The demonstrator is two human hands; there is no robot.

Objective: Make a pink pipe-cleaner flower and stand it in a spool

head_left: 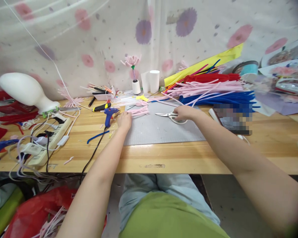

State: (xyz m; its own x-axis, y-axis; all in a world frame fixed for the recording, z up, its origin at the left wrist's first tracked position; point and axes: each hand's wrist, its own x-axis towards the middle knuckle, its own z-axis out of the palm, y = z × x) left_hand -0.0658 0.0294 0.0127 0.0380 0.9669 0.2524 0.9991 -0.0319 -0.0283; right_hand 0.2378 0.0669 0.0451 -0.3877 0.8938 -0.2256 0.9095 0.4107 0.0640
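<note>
My left hand (124,121) rests on the left side of the grey cutting mat (151,135), its fingers closed round the near ends of a small bundle of short pink pipe cleaners (140,111). Further right, my right hand (182,113) grips the handles of the scissors (167,115). Their blades point left, low over the mat, slightly apart. Long pink pipe cleaners (203,89) lie in a heap just behind my right hand. A blue glue gun (110,116) stands close to the left of my left hand.
Red pipe cleaners (213,77) and blue pipe cleaners (221,98) lie stacked at the back right. A pink flower (131,61) stands in a small white pot (136,87). A power strip (51,143) with tangled cords is at left. A dark flat object (232,120), partly blurred, lies right.
</note>
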